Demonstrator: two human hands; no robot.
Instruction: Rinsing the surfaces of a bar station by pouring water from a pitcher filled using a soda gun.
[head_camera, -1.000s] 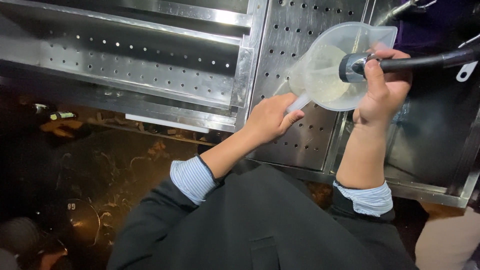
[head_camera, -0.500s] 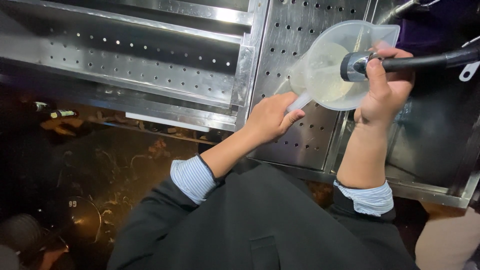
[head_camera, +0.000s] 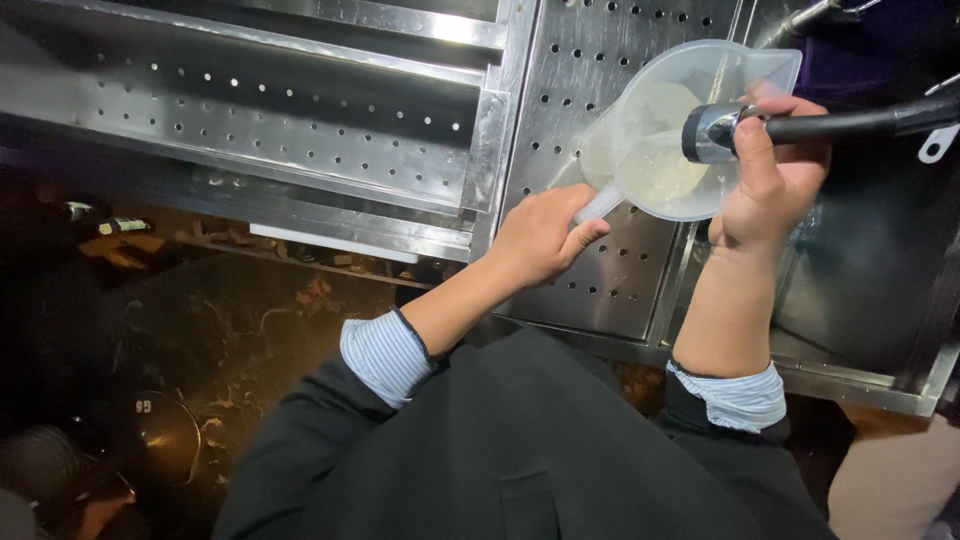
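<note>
- Left hand (head_camera: 540, 235) is closed around the handle of a clear plastic measuring jug (head_camera: 680, 125), holding it tilted, mouth toward the camera, above the perforated steel drainboard (head_camera: 590, 260).
- Right hand (head_camera: 775, 180) is wrapped round a black spray hose (head_camera: 850, 122); thumb lies along it, and the chrome nozzle (head_camera: 712, 133) sits at the jug's mouth, aimed inside.
- Jug sits over the drainboard's far right part, near the edge where the dark sink basin (head_camera: 870, 270) begins.
- Step in hand, by my reading: rinsing the jug's inside with the sprayer. Pale cloudy film or water shows on the inner wall; I cannot tell which.
- Next move would call for a steady grip on the handle and turning the jug so the nozzle reaches the whole wall, spout kept over the basin.
- Hard to make out: whether water is flowing; no clear stream shows.
- Hidden: the left fingers under the handle, and the hose's far end, cut off at the right edge.
- Steel trough (head_camera: 280, 130) to the left has a dim interior; the floor below is too dark to read.
</note>
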